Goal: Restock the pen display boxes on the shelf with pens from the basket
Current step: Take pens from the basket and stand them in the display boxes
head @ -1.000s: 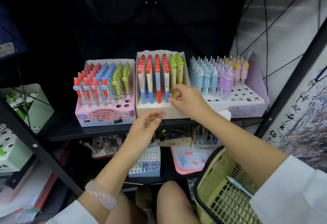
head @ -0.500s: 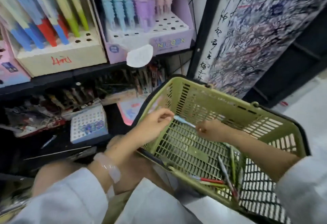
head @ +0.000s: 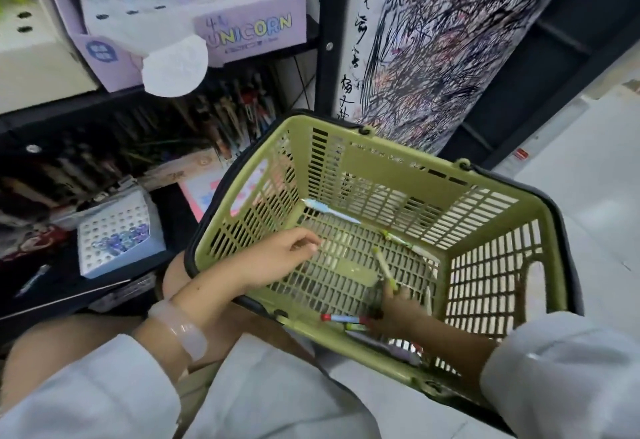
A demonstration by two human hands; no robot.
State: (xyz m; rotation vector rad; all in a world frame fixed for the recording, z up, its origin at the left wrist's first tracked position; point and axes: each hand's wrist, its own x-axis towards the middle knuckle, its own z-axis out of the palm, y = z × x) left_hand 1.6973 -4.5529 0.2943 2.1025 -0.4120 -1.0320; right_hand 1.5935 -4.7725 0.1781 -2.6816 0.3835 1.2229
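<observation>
- The green basket (head: 391,179) now fills the centre and right of the frame; half a second ago it sat lower and smaller, and a second ago only its corner showed at the lower right, with both hands up at the shelf.
- The right hand (head: 394,307), at the lower centre-right, has gone from the middle of the basket floor to the near edge, and its fingers now curl around a yellow-green pen (head: 384,267) whose barrel rises up and to the left from the fist (half a second ago the hand looked closed on nothing I could make out).
- The left hand (head: 277,258) has slid from the basket's far left rim down onto the left part of the floor; its fingers are loosely bent with the tips touching the grid, and I cannot tell whether they pinch anything.
- A light blue pen (head: 329,211) lies against the far left corner of the floor, where it lay half a second ago.
- Another pale green pen (head: 405,243) lies at mid-floor, above and right of the held pen.
- A red-capped pen (head: 341,318) lies along the near wall, just left of the right hand.
- The purple UNICORN display box (head: 249,33) stands at the upper left on the shelf, with open holes in its front rows; it is larger and further up-left in the frame than before.
- A white holed box (head: 121,227) with bluish pieces sits on the lower shelf at the left.
</observation>
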